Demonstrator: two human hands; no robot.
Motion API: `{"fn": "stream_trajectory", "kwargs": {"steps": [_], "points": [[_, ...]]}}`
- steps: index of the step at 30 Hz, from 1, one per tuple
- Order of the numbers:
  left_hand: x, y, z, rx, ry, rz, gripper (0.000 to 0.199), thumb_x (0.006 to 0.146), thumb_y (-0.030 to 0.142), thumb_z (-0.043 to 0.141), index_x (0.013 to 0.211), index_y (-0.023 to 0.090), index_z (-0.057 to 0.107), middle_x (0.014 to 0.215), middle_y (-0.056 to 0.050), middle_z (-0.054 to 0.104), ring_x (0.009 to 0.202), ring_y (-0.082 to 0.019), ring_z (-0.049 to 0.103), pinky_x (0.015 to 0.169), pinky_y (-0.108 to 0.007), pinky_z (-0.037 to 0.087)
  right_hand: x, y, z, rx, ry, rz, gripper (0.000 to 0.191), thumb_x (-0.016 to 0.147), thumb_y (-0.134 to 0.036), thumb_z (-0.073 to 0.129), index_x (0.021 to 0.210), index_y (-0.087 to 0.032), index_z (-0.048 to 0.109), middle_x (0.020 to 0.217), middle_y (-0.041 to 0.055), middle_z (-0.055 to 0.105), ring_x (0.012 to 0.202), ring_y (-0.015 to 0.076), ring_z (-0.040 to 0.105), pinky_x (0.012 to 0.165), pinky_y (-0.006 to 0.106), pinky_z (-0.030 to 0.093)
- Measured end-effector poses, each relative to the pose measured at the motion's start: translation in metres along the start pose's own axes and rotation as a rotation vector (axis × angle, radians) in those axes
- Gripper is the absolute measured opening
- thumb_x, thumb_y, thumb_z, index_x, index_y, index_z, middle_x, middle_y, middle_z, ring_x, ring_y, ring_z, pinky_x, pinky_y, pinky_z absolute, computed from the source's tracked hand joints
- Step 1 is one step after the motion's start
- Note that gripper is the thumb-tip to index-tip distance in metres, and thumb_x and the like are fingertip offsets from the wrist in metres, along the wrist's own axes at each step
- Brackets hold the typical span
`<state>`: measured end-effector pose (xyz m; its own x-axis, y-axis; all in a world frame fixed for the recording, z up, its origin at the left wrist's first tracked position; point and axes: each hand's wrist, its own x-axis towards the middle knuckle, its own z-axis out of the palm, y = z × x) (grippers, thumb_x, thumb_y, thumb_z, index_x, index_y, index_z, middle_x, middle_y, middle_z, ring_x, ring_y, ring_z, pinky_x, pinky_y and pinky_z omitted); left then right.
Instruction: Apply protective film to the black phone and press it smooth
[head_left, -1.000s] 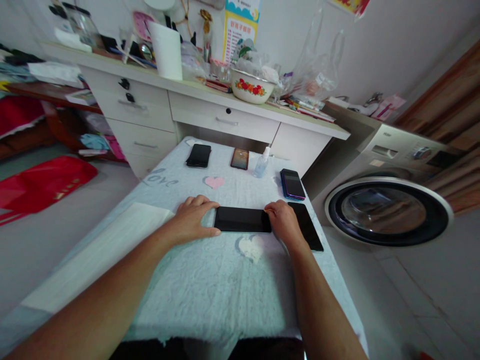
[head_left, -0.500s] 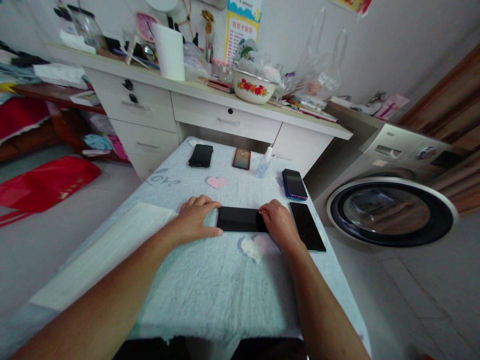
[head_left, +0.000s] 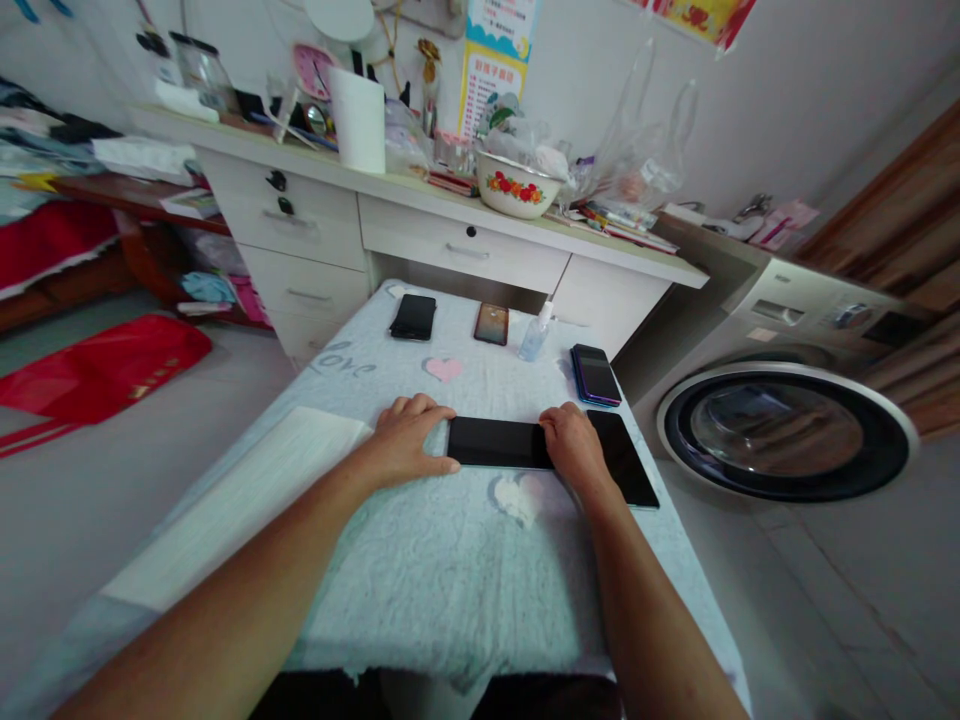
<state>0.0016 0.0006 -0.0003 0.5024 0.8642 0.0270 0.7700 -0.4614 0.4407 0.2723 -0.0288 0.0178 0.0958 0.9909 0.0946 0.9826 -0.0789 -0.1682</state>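
Cloth-covered table point(head_left: 465, 590): heart prints noted. Centre, lying crosswise: black-screened device point(head_left: 496, 443). Left side: long white sheet point(head_left: 247, 505). Far side: black phone stack point(head_left: 413, 317), brownish phone point(head_left: 491, 324), upright spray bottle point(head_left: 535, 336). Right edge: purple-edged phone stack point(head_left: 596, 375); nearer, larger black-screened slab point(head_left: 624, 458), flat.

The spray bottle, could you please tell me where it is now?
In the head view, the spray bottle stands at the table's far right, between the brown phone and phone stack.

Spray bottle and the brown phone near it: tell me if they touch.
Apart. The head view shows a strip of cloth between the spray bottle and the brown phone.
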Motion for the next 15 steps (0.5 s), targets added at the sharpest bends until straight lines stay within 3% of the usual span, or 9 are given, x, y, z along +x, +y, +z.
{"fn": "stream_trajectory", "kwargs": {"steps": [15], "points": [[-0.001,0.003,-0.001,-0.001,0.000,-0.018,0.073,0.064,0.057,0.069,0.129,0.029,0.054,0.125,-0.008,0.052,0.115,-0.032,0.044,0.097,-0.042,0.037,0.007,-0.024,-0.011,-0.138,-0.142,-0.071,0.029,0.095,-0.018,0.040,0.100,-0.021,0.069,0.105,0.0085,0.059,0.088,0.0170,0.061,0.076,0.026,0.039]]}}
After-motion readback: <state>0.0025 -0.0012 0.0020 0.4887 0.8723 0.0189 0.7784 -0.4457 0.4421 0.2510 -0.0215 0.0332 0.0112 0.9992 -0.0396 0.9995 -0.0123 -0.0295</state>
